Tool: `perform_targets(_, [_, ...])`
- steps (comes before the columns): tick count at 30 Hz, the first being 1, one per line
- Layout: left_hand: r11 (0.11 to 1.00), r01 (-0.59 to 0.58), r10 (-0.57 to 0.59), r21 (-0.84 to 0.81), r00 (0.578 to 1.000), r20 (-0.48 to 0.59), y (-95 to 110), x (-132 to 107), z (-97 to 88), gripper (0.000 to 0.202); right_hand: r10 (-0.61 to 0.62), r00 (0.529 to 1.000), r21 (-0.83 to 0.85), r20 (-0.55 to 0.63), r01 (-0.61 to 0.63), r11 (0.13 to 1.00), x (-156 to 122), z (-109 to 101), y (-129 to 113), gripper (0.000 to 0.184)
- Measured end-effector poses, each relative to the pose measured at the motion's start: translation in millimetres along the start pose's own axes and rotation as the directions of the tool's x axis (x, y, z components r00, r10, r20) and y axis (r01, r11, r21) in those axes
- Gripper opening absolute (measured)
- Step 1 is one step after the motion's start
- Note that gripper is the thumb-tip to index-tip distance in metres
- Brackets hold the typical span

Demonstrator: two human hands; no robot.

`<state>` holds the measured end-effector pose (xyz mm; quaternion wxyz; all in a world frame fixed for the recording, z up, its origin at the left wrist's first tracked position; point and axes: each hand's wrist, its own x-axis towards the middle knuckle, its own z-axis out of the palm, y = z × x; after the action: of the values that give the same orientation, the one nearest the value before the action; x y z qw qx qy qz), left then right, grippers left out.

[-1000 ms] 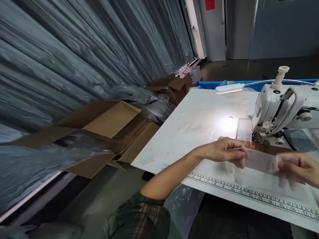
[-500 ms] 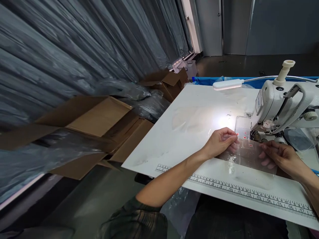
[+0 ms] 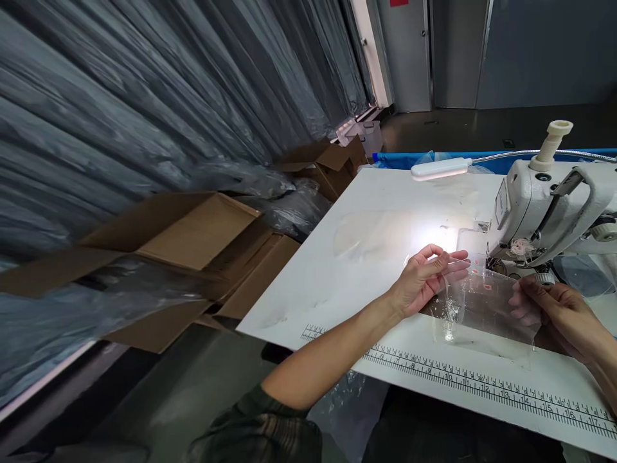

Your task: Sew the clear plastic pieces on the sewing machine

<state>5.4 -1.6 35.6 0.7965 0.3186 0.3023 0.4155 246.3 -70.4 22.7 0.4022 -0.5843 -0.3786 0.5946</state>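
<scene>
A clear plastic sheet (image 3: 486, 315) with small red marks spans the gap between my hands, in front of the sewing machine (image 3: 523, 206). My left hand (image 3: 429, 276) pinches its upper left part between thumb and fingers, the other fingers partly behind the film. At the opposite side, my right hand (image 3: 554, 312) grips the sheet's upper right edge, and some fingertips show through the plastic. The sheet's top edge lies close to the machine's presser foot and needle area; whether it passes under the foot I cannot tell.
Another clear sheet (image 3: 359, 235) lies flat on the white table (image 3: 308, 289), which has a printed ruler (image 3: 457, 379) along its front edge. A lit lamp (image 3: 441, 168) hangs over the tabletop. Open cardboard boxes (image 3: 197, 231) with plastic stand at the left.
My left hand has turned and lifted slightly, its fingers now stretched further right. My right hand has shifted a little to the right, and the sheet's left part is raised.
</scene>
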Motion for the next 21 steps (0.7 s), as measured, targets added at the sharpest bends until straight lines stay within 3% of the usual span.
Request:
perform_targets(5, [0.997, -0.013, 0.012, 0.075, 1.0, 0.008, -4, 4, -3.3, 0.051, -0.064, 0.997, -0.048, -0.034, 0.062, 0.997, -1, 8, -5, 0.068])
perform_targets(10, [0.958, -0.031, 0.009, 0.286, 0.997, 0.078, -2, -2, -1.7, 0.053, -0.069, 0.994, -0.062, 0.081, 0.074, 0.995, -13, 18, -12, 0.063])
perform_targets(13, [0.857, -0.035, -0.063, 0.515, 0.983, 0.172, 8, -27, 5.4, 0.043, -0.015, 0.967, -0.088, 0.254, 0.039, 0.995, -39, 13, -9, 0.056])
perform_targets(16, [0.749, 0.022, -0.283, 0.662, 0.915, 0.289, 19, -58, 12.8, 0.034, 0.137, 0.913, -0.155, 0.385, -0.082, 0.984, -68, -2, -5, 0.052])
perform_targets(18, [0.688, 0.036, -0.365, 0.725, 0.881, 0.302, 22, -69, 15.2, 0.028, 0.173, 0.91, -0.189, 0.377, -0.107, 0.976, -76, -12, -7, 0.053])
perform_targets(21, [0.545, -0.126, -0.253, 0.829, 0.918, 0.306, 17, -59, 13.3, 0.022, 0.094, 0.965, -0.273, 0.243, -0.025, 0.962, -62, -20, -12, 0.059])
